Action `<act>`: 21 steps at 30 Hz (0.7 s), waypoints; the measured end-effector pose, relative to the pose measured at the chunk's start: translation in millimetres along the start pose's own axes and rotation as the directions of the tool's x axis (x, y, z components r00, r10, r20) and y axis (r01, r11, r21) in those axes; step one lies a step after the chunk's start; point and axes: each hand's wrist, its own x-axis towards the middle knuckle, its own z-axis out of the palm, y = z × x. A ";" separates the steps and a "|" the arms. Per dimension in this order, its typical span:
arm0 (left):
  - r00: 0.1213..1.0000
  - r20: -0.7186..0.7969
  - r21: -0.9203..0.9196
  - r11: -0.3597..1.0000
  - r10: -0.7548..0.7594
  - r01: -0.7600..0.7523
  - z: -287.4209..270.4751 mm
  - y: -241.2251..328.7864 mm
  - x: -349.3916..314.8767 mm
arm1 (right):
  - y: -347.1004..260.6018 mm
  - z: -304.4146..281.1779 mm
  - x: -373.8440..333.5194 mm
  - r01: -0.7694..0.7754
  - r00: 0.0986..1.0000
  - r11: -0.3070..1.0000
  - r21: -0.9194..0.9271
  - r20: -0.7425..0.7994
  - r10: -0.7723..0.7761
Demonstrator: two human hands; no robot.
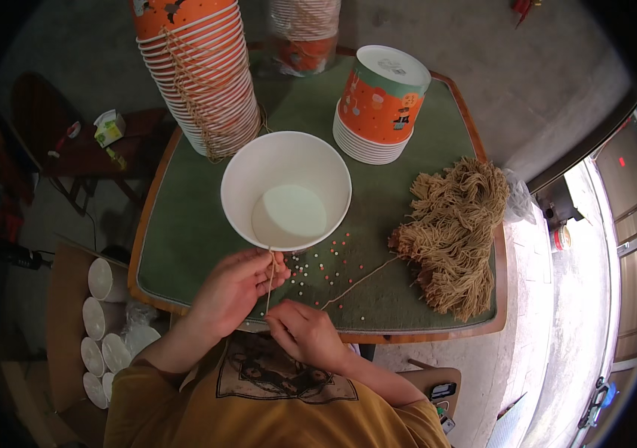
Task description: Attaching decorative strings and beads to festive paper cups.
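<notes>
Viewed remotely, I report left to right. The cardboard box (64,317) holds white round-ended containers (95,319); I cannot tell whether these are worked. On the desk (176,246), the tall stack of paper buckets (210,82) has tan cords (191,97) draped down its side, which I judge to be completed pieces. The left hand (236,287) is pinched on a cord (270,282) at the near rim of the open white bucket (286,190), which stands mid-desk, mouth up. The right hand (305,334), apart from the left and nearer the body, grips that cord lower down. I see cord at only this spot on the rim; I judge the piece begun, not complete. Small pellets (344,261) lie scattered beside the bucket. The upturned stack (382,104) shows no cord on its visible side: probably outstanding. At right, the cord bundle (453,239) appears ample, a loose strand (363,281) running toward the right hand; its connection I cannot confirm.
</notes>
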 end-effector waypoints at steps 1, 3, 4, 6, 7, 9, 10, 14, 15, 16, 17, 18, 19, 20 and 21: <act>0.999 -0.004 0.028 0.999 -0.044 0.044 -0.9 0.4 -1.1 | 1.0 0.5 -0.5 -0.005 1.000 1.000 0.014 0.002 0.005; 0.998 0.024 0.036 0.998 -0.053 0.052 -4.6 -0.6 -0.7 | 5.0 1.2 -2.4 -0.005 1.000 1.000 0.013 0.017 0.005; 0.997 0.053 0.044 0.997 -0.063 0.061 -5.9 -1.0 -0.7 | 5.9 1.5 -3.1 -0.006 1.000 1.000 0.009 0.030 0.006; 0.996 0.061 0.035 0.998 -0.058 0.056 -5.9 0.1 -0.7 | 3.6 1.8 -2.1 -0.015 1.000 1.000 0.020 0.021 0.015; 0.996 0.070 0.026 0.998 -0.051 0.049 -5.7 0.6 -0.2 | 3.0 1.6 -1.5 -0.023 1.000 0.999 0.030 0.011 0.022; 0.996 0.074 0.012 0.999 -0.053 0.052 -8.1 -0.2 1.5 | 5.5 1.1 -3.3 -0.015 0.999 1.000 0.014 0.050 0.014; 0.995 0.078 -0.002 0.998 -0.055 0.055 -9.6 -0.4 2.3 | 6.3 1.1 -3.8 -0.007 0.996 1.000 -0.001 0.089 0.007; 0.994 0.066 -0.054 0.995 -0.086 0.089 -12.2 5.1 5.7 | 4.4 1.5 -2.9 -0.002 0.997 0.999 -0.046 0.079 0.005; 0.995 0.044 -0.064 0.993 -0.093 0.096 -10.5 6.8 5.8 | 4.6 0.8 -3.2 -0.015 0.995 0.998 -0.054 0.093 0.020; 0.994 0.025 -0.073 0.992 -0.102 0.104 -8.6 7.7 6.7 | 5.0 0.0 -3.5 -0.030 0.994 0.997 -0.065 0.104 0.036; 0.994 0.028 -0.070 0.992 -0.104 0.106 -6.9 7.7 7.9 | 7.6 1.2 -4.9 -0.030 0.994 0.997 -0.066 0.100 0.037; 0.998 0.025 -0.031 0.998 -0.061 0.062 -4.9 7.6 9.5 | 12.3 3.6 -7.4 -0.060 0.996 0.998 -0.035 0.059 0.062; 1.000 0.019 0.005 1.000 -0.013 0.013 -3.9 8.2 9.5 | 12.4 3.8 -6.0 -0.085 0.996 0.996 0.000 0.026 0.085; 1.000 0.020 0.006 1.000 -0.012 0.012 -5.4 4.1 9.5 | 12.0 -0.7 -4.4 -0.083 0.996 0.997 0.000 0.025 0.083; 0.999 0.039 0.174 0.984 0.030 -0.037 -9.8 -6.6 8.9 | 10.7 -10.5 -2.6 -0.023 1.000 1.000 -0.004 0.007 0.023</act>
